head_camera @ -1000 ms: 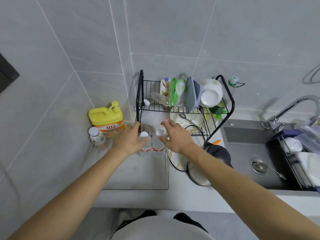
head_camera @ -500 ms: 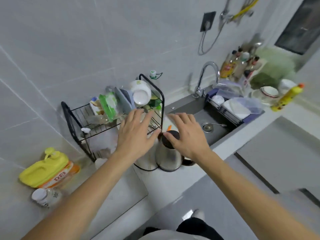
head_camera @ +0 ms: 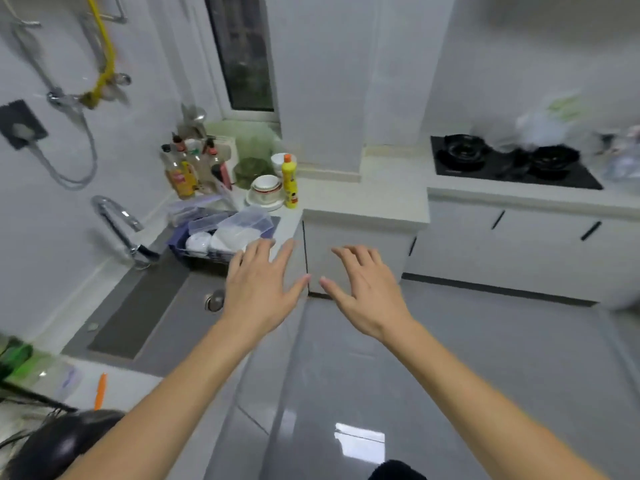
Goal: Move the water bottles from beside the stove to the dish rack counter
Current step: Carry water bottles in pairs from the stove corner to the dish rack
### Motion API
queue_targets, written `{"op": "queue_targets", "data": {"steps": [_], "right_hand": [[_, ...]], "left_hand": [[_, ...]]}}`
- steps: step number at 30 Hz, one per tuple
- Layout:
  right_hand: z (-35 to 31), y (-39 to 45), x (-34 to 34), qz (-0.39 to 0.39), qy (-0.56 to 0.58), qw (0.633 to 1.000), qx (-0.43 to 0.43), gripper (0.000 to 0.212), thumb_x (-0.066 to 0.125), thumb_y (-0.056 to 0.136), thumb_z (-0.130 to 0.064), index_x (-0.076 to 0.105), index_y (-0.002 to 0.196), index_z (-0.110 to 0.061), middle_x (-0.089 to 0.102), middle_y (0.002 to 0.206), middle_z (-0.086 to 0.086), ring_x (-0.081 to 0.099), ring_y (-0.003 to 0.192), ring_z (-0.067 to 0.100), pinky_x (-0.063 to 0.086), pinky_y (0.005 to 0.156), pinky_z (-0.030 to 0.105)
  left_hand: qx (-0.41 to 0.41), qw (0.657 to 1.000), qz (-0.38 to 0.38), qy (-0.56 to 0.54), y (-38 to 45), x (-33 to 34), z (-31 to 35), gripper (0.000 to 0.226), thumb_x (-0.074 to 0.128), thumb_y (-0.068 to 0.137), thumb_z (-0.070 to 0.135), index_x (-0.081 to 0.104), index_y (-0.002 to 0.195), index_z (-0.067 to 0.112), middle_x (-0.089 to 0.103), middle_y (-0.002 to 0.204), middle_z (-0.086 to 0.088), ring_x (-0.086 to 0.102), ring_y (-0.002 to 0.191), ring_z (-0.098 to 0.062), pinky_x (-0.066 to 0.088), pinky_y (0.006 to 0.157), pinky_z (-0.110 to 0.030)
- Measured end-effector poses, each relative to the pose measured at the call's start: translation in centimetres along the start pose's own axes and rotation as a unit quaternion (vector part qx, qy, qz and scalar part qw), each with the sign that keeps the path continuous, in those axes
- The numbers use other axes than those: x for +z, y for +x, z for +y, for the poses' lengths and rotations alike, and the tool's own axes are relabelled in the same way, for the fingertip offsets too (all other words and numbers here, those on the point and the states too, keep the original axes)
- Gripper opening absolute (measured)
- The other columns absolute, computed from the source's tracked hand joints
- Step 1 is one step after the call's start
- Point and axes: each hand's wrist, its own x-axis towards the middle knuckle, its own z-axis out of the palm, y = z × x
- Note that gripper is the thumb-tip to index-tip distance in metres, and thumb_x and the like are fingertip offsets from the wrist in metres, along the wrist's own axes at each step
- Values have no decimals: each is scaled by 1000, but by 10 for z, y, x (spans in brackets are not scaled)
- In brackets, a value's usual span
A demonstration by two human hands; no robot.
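Grey glossy floor [head_camera: 398, 393] spreads wide under both outstretched arms. Left hand [head_camera: 258, 289] and right hand [head_camera: 365, 292] hover side by side, fingers spread, holding nothing. Beyond the left hand a sink basket [head_camera: 194, 245] holds white dishes and clear plastic boxes. Far beyond the right hand sits the black stove [head_camera: 509, 164]; blurred clear bottles [head_camera: 623, 161] stand just past it.

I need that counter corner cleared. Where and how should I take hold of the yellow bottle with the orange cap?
Wrap the fingers round the straight body of the yellow bottle, below the narrow neck, coming in from its right. It stands upright, the stacked bowls crowd its left side, and the counter to its right is bare, so that approach probably meets nothing on the way.
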Motion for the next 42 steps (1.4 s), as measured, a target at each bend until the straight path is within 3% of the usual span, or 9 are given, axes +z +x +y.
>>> {"op": "queue_targets", "data": {"steps": [7, 17, 30, 42], "right_hand": [[180, 22, -92, 47, -9, 993, 111, 66, 46, 101, -63, 42, 155, -24, 46, 151, -5, 38, 141, 18, 43, 110, 44], [382, 61, -165, 110, -44, 963, 243, 64, 52, 99, -58, 43, 153, -25, 45, 152, -5, 37, 142, 18, 42, 112, 44], [616, 129, -261, 181, -92, 890, 408, 62, 54, 101, -55, 42, 154, -27, 45, 152, -7, 39, 141, 18, 42, 112, 43], [854, 124, -325, 201, -90, 871, 440, 62, 58, 101, -51, 45, 154, -20, 49, 151, -3, 43, 138, 21, 45, 110, 38]], "left_hand": [[111, 993, -11, -44, 140, 43, 178, 73, 44, 98, 69, 44, 158, 26, 56, 144, -9, 48, 139, -30, 42, 112, -48], [227, 967, -40, -109, 299, 109, 360, 71, 38, 100, 68, 39, 160, 30, 50, 151, -6, 40, 147, -26, 39, 115, -47], [393, 903, -60, -165, 536, 184, 596, 71, 36, 100, 68, 37, 161, 31, 49, 150, -3, 41, 143, -23, 41, 111, -43], [444, 878, -76, -160, 640, 261, 830, 68, 43, 102, 65, 38, 160, 31, 51, 146, -1, 46, 139, -23, 46, 105, -43]]}}
